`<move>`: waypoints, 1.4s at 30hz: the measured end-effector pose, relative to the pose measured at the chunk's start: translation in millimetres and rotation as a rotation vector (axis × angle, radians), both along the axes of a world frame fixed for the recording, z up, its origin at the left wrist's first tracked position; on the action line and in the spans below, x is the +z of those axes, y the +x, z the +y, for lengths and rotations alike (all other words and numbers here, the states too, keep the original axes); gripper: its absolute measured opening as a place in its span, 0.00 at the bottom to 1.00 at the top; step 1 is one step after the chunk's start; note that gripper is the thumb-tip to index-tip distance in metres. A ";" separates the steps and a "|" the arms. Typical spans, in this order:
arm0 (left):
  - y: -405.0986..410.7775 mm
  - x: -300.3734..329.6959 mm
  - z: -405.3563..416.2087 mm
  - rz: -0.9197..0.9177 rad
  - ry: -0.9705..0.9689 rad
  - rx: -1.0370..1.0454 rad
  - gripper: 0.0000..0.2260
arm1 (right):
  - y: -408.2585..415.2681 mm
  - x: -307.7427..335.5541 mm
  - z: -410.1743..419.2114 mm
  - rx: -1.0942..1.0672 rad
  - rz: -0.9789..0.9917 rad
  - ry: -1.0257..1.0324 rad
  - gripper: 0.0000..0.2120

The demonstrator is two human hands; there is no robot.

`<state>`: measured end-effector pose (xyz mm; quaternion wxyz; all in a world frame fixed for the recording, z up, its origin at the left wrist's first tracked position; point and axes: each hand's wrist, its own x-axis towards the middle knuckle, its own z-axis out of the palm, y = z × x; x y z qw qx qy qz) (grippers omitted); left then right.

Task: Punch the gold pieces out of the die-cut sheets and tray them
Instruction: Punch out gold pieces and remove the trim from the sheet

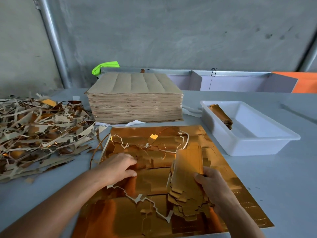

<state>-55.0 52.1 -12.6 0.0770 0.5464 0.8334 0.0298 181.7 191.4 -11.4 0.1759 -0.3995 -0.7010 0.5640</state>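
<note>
We work on the gold die-cut sheet [214, 152], which lies flat on the grey table [257, 177] directly in front of us, its centre already torn open along ragged white edges. Our left hand [118, 167] rests on the left part of the sheet with fingers curled down into the torn area, apparently pinning the waste so the pieces can separate; whether it pinches anything we cannot tell. Our right hand [212, 186] grips a stack of punched gold pieces [185, 179], thumb on top, holding it tilted above the near right part of the sheet, probably to keep the pieces aligned before transfer. The white plastic tray [257, 148] stands to the far right, near the sheet's right edge, and holds an earlier batch of gold pieces [221, 115] leaning against its left wall. A pile of waste strips [39, 133] lies to the left, within reach for discarding. A tall stack of unprocessed sheets [135, 100], brown side up, waits just beyond the working sheet.
</note>
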 end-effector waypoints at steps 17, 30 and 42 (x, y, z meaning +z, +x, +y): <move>10.6 90.4 12.3 -0.306 0.850 0.310 0.14 | -8.8 13.0 -4.4 -0.134 0.139 0.331 0.12; 130.7 37.6 50.0 -0.053 0.764 -0.117 0.06 | -25.8 12.1 -24.8 -0.174 0.364 0.096 0.14; 102.3 3.8 39.9 0.105 0.428 -0.162 0.40 | -5.0 7.4 -7.2 -0.281 0.341 0.136 0.14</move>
